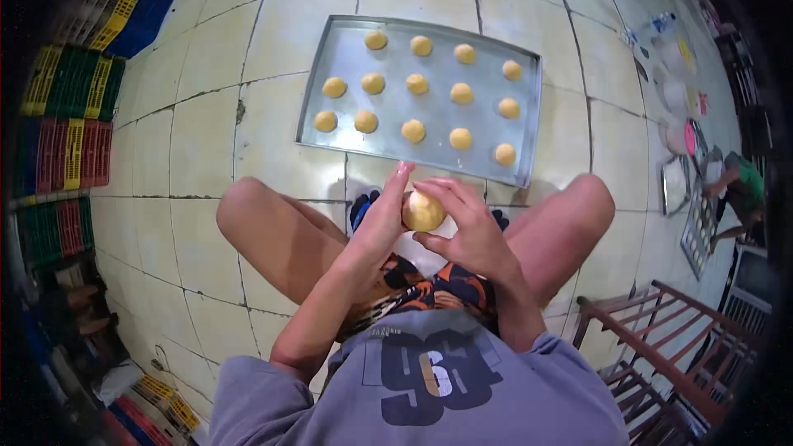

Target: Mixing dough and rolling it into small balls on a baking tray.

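Note:
Between my two hands, above my lap, is a ball of yellow dough (424, 212). My left hand (387, 219) supports it from the left, its fingers pointing forward along the ball's side. Curled over the top and right side of the dough is my right hand (471, 227), thumb underneath. On the floor just beyond my hands lies a shallow rectangular metal tray (388, 145), slightly turned. Several round dough balls sit on it in three spaced rows, among them a dough ball (413, 131) in the nearest row.
Stacked plastic crates (66, 153) in several colours line the left side. At the lower right stands a brown slatted rack (652, 339). Far right, a person in green (743, 186) works beside another tray (700, 227) holding dough pieces. Pale tiles (281, 107) cover the floor.

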Demonstrator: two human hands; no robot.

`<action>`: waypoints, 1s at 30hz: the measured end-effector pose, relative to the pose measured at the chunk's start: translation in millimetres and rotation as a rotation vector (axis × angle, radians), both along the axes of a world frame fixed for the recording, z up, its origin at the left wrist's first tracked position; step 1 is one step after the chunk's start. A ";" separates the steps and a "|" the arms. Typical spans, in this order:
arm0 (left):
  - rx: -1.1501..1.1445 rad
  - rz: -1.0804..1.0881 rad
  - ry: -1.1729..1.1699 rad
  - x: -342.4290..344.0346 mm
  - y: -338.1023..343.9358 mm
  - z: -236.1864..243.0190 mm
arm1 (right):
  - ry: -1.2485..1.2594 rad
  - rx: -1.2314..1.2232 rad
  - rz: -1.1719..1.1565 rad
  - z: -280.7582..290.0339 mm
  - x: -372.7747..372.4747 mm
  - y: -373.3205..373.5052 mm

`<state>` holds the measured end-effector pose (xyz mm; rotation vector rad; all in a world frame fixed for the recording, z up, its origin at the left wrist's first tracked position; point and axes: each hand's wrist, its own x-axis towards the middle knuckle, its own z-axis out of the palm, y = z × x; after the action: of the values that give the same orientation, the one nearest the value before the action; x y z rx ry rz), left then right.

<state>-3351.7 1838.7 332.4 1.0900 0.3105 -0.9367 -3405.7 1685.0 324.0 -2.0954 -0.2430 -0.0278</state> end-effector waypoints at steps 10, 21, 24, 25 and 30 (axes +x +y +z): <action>0.795 -0.211 -0.870 37.1 68.2 103.8 | 0.508 0.712 -0.214 -128.9 84.1 12.3; 0.653 0.642 -0.358 67.4 155.3 -4.3 | 0.134 -0.241 -0.258 -229.9 373.0 66.3; 0.659 0.571 -0.266 85.5 157.5 -51.5 | 0.156 -0.368 -0.249 -263.7 408.3 70.7; 0.660 0.509 -0.244 95.7 155.5 -71.3 | 0.168 -0.436 -0.248 -276.0 412.5 66.0; 0.955 0.191 -0.544 157.7 169.9 -195.5 | -0.077 -0.377 -0.303 -220.5 305.1 60.0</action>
<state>-3194.0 2008.5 136.9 2.0876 0.4083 -0.2506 -3100.6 1745.0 103.5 -2.4931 0.0300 -0.2623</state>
